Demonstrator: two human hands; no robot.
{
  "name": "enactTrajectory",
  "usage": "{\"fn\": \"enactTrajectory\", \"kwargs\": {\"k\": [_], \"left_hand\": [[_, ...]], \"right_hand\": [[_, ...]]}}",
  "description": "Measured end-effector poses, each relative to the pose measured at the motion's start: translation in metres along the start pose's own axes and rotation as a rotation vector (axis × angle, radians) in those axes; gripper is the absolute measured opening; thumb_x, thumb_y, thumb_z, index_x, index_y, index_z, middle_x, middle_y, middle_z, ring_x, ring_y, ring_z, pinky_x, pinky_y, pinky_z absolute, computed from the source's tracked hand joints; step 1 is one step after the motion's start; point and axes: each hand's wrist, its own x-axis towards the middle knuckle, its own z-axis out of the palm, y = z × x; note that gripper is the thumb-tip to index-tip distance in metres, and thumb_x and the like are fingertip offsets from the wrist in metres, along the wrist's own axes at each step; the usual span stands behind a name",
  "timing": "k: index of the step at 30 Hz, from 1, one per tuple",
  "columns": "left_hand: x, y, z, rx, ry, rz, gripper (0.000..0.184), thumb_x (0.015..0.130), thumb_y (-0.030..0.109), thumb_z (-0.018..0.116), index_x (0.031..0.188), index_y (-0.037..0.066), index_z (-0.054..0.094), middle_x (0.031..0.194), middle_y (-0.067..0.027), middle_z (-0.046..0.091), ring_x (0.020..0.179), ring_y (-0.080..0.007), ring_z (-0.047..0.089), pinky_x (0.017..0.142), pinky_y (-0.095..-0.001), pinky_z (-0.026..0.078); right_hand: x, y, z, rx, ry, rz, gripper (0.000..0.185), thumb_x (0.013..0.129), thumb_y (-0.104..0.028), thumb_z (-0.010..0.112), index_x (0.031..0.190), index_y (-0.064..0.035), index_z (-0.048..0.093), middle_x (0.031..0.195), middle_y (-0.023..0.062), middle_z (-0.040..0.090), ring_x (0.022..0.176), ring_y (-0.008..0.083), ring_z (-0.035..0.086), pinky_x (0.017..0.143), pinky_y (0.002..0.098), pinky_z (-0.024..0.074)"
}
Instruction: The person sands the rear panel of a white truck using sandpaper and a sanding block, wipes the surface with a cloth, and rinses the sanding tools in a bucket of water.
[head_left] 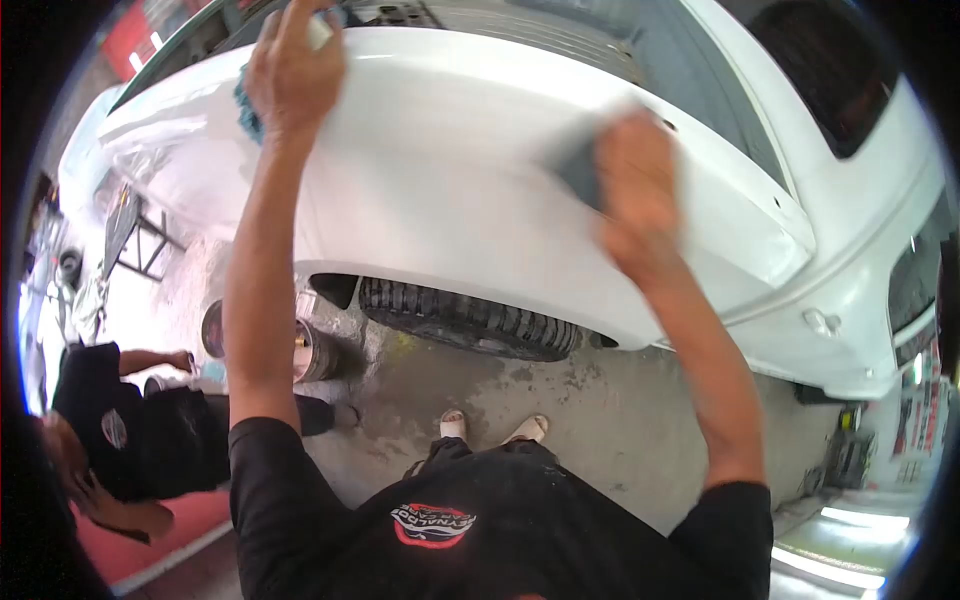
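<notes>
A white pickup truck's side panel curves across the view in front of me, above the rear wheel. My left hand is closed at the panel's upper edge. A teal fuzzy cloth pokes out from under it, and a small pale object shows by the fingers, too little of it to name. My right hand is smeared by motion over the panel, farther right. Flat under its fingers is a dark grey pad, blurred too, against the white surface.
The truck's tire sits below the panel. At lower left, another person in a black shirt is near metal buckets. A dark metal stand stands farther left. The concrete floor has wet patches.
</notes>
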Motion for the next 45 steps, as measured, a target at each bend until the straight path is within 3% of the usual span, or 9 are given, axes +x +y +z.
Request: {"fn": "enactTrajectory", "kwargs": {"k": [3, 7, 10, 15, 19, 23, 26, 39, 45], "left_hand": [[0.002, -0.006, 0.001, 0.001, -0.03, -0.037, 0.015, 0.087, 0.024, 0.067, 0.102, 0.022, 0.067, 0.097, -0.0058, 0.07, 0.089, -0.033, 0.067, 0.072, -0.0427, 0.053], [0.001, -0.016, 0.004, 0.009, 0.007, 0.086, 0.014, 0.091, 0.021, 0.064, 0.104, 0.016, 0.067, 0.102, -0.0067, 0.071, 0.093, -0.0299, 0.068, 0.078, -0.0409, 0.053], [0.003, -0.008, 0.001, 0.055, -0.085, 0.018, 0.016, 0.093, 0.021, 0.063, 0.107, 0.015, 0.067, 0.104, -0.0083, 0.07, 0.096, -0.0308, 0.067, 0.08, -0.0407, 0.052], [0.001, -0.012, -0.001, 0.024, -0.139, 0.011, 0.02, 0.094, 0.022, 0.062, 0.111, 0.012, 0.066, 0.109, -0.0096, 0.069, 0.101, -0.0313, 0.065, 0.085, -0.0393, 0.05], [0.003, -0.024, 0.002, 0.014, -0.17, 0.045, 0.021, 0.094, 0.022, 0.063, 0.112, 0.011, 0.066, 0.109, -0.0093, 0.069, 0.101, -0.0311, 0.065, 0.085, -0.0396, 0.05], [0.0, -0.022, 0.004, 0.062, -0.182, 0.023, 0.023, 0.094, 0.024, 0.062, 0.113, 0.012, 0.067, 0.109, -0.0089, 0.069, 0.101, -0.0307, 0.065, 0.086, -0.0401, 0.05], [0.001, -0.015, 0.001, 0.068, -0.188, -0.009, 0.024, 0.095, 0.026, 0.062, 0.114, 0.012, 0.067, 0.11, -0.0089, 0.069, 0.102, -0.0307, 0.065, 0.087, -0.041, 0.049], [0.0, -0.02, 0.004, 0.052, -0.145, 0.058, 0.023, 0.095, 0.022, 0.062, 0.112, 0.007, 0.067, 0.108, -0.01, 0.069, 0.099, -0.0313, 0.066, 0.086, -0.04, 0.05], [0.002, -0.022, 0.006, 0.001, -0.154, 0.056, 0.023, 0.095, 0.022, 0.062, 0.111, 0.007, 0.067, 0.108, -0.0097, 0.07, 0.1, -0.0306, 0.066, 0.086, -0.0399, 0.05]], "right_hand": [[0.092, -0.056, 0.027, 0.063, 0.099, 0.021, 0.046, 0.082, -0.005, 0.051, 0.126, 0.0067, 0.056, 0.132, 0.0264, 0.054, 0.125, 0.0396, 0.052, 0.11, 0.0477, 0.0382], [0.023, -0.009, -0.013, 0.014, 0.121, -0.002, 0.047, 0.083, -0.006, 0.053, 0.129, 0.0034, 0.057, 0.136, 0.0218, 0.055, 0.126, 0.0377, 0.053, 0.109, 0.0472, 0.0397], [-0.093, 0.078, -0.051, -0.101, 0.263, 0.292, 0.072, 0.08, -0.035, 0.078, 0.138, 0.0011, 0.053, 0.143, 0.0222, 0.051, 0.134, 0.0416, 0.047, 0.115, 0.0492, 0.0321], [-0.145, 0.03, -0.018, -0.028, 0.508, 0.686, 0.065, 0.084, -0.009, 0.065, 0.145, -0.0004, 0.045, 0.153, 0.023, 0.039, 0.142, 0.0427, 0.035, 0.117, 0.0541, 0.0269], [-0.153, 0.042, -0.04, -0.107, 0.41, 0.828, 0.055, 0.095, -0.021, 0.056, 0.145, 0.0001, 0.045, 0.153, 0.023, 0.038, 0.139, 0.0458, 0.037, 0.116, 0.0558, 0.0258], [-0.148, 0.082, -0.049, -0.17, 0.446, 0.96, 0.061, 0.091, -0.011, 0.054, 0.147, 0.0054, 0.037, 0.154, 0.0252, 0.034, 0.14, 0.0476, 0.034, 0.116, 0.0567, 0.0264], [-0.154, 0.013, -0.031, 0.016, 0.348, 0.994, 0.069, 0.086, -0.01, 0.052, 0.15, 0.0046, 0.031, 0.158, 0.0245, 0.026, 0.143, 0.0508, 0.026, 0.117, 0.0563, 0.024], [-0.176, 0.093, -0.053, -0.206, 0.488, 0.834, 0.045, 0.099, -0.015, 0.051, 0.139, 0.0048, 0.049, 0.148, 0.0248, 0.043, 0.135, 0.044, 0.043, 0.11, 0.0451, 0.0389], [-0.201, 0.088, -0.063, 0.087, 0.592, 0.949, 0.041, 0.099, -0.012, 0.052, 0.137, 0.0039, 0.052, 0.142, 0.0256, 0.049, 0.129, 0.0421, 0.05, 0.106, 0.0423, 0.0432]]}}
